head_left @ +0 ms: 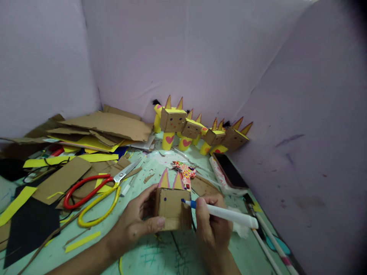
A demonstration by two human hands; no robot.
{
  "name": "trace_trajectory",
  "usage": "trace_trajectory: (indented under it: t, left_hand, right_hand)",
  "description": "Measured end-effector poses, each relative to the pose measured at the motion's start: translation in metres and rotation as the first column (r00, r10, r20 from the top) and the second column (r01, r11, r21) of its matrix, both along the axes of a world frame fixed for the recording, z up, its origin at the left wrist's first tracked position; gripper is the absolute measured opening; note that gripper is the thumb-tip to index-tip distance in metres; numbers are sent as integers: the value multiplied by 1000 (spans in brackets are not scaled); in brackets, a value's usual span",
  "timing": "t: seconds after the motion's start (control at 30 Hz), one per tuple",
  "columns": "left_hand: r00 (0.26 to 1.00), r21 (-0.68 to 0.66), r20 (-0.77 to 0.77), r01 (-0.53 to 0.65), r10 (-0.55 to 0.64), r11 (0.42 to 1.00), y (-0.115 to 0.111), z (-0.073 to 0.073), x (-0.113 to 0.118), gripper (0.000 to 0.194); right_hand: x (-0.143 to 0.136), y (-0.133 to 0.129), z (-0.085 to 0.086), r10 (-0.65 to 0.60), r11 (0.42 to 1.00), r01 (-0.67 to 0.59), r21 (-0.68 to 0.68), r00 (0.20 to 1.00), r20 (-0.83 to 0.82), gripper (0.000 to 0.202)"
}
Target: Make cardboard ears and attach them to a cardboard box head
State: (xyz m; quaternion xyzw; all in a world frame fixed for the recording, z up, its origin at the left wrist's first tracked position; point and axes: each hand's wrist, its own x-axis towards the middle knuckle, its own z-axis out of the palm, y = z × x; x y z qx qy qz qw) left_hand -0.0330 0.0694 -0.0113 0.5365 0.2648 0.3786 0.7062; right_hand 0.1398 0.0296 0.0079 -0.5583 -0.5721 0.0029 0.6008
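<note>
My left hand (140,217) grips a small cardboard box (172,212) by its left side, thumb across the front. Two pointed paper ears (164,178), yellow with pinkish edges, stand on its top. A blue dot marks the left of the box's face. In my right hand (213,221) is a white marker (229,215) with a blue collar, its tip touching the face at a second blue dot on the right. Just behind the box lies a floral-patterned piece (186,172).
Cardboard animal figures (173,122) with yellow tube bodies stand along the back wall. Scissors (109,187) with red and yellow handles lie left, among cardboard sheets (109,124) and yellow strips. At right are a phone (231,170) and long brushes (272,238).
</note>
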Motion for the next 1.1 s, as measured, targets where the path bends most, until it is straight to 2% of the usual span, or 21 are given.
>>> trace_trajectory:
  t: [0.17, 0.37, 0.5, 0.6, 0.83, 1.0, 1.1]
  left_hand:
    - [1000, -11, -1, -19, 19, 1000, 1, -1, 1, 75]
    - [1000, -7, 1, -2, 2, 1000, 1, 0, 1, 72]
    - [1000, -4, -2, -4, 4, 1000, 0, 0, 0, 72]
    - [1000, -3, -12, -7, 7, 1000, 0, 0, 0, 74]
    - [1000, -5, -4, -1, 1, 1000, 2, -1, 0, 73]
    - [1000, -11, 18, 3, -3, 1000, 1, 0, 1, 74]
    - [1000, -14, 4, -9, 9, 1000, 1, -1, 1, 76]
  right_hand:
    - [3, 0, 0, -18, 1000, 18, 23, 1000, 1, 18]
    - [-6, 0, -1, -45, 998, 40, -53, 994, -102, 21]
    - [-1, 1, 0, 8, 1000, -8, -28, 1000, 3, 19]
    - [2, 0, 0, -8, 1000, 7, 14, 999, 50, 19]
    - [-5, -1, 0, -43, 998, 38, -55, 996, -83, 21]
    - [-2, -1, 0, 15, 1000, -16, -20, 999, -46, 21]
    - [1, 0, 0, -2, 1000, 2, 8, 1000, -14, 20]
